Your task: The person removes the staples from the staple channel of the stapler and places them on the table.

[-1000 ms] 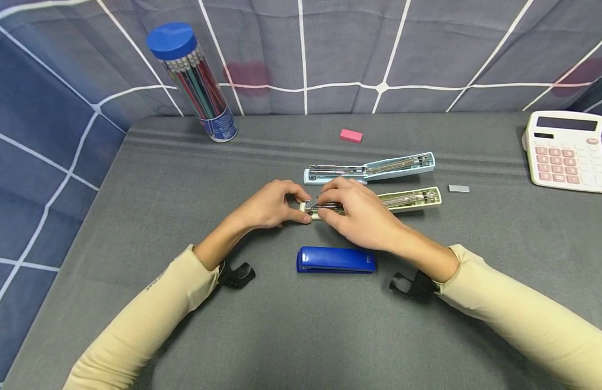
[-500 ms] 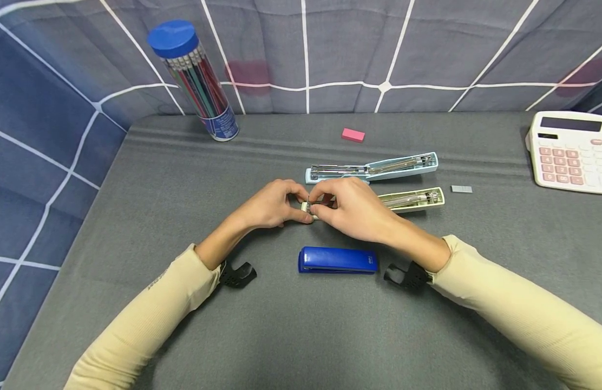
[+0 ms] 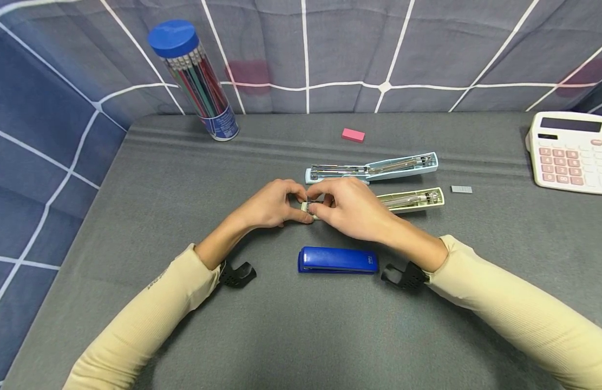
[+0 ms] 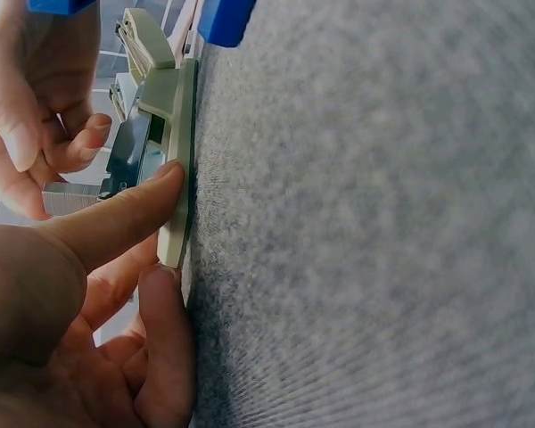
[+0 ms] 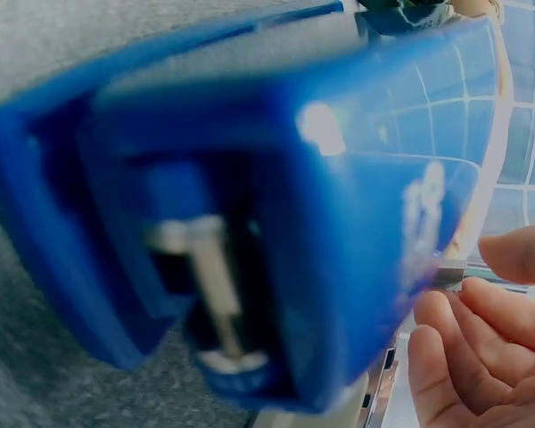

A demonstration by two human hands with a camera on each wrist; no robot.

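Far L.: pencil tub (image 3: 198,89), well apart from the work. Next, L. hand (image 3: 269,206): thumb on near side, index on far side, clamped on the L. end of the green stapler (image 4: 165,89). Stapler pos.: on the table (image 3: 262,336), mid-scene, opened out, betw. light-blue stapler (image 3: 369,170) (far side) and blue stapler (image 3: 338,260) (near side). Staple strip (image 4: 71,198) is at its L. end, pinched near the top by R. hand (image 3: 352,208), thumb & index together on it; pinch force can't be told. Far R.: loose strip (image 3: 461,189), just beside the lid (image 3: 412,200), then calculator (image 3: 569,154).

Caution (judged): (1) Strip may jam if off-line w/ the magazine (image 4: 129,152). (2) Strip may snap or drop if squeezed too hard or released early. (3) Stapler may slide or tip if L. grip slackens; only its end is held. (4) R. wrist mount (image 3: 415,275) sits just beside blue stapler; a low sweep may knock it.

Orientation: green stapler's long axis runs approx. L.–R., R. end angled slightly away from the person; magazine end points L., lid folded back R., inner side up. Strip's long axis is approx. upright, i.e. crosswise to the stapler's, per L. wrist view.
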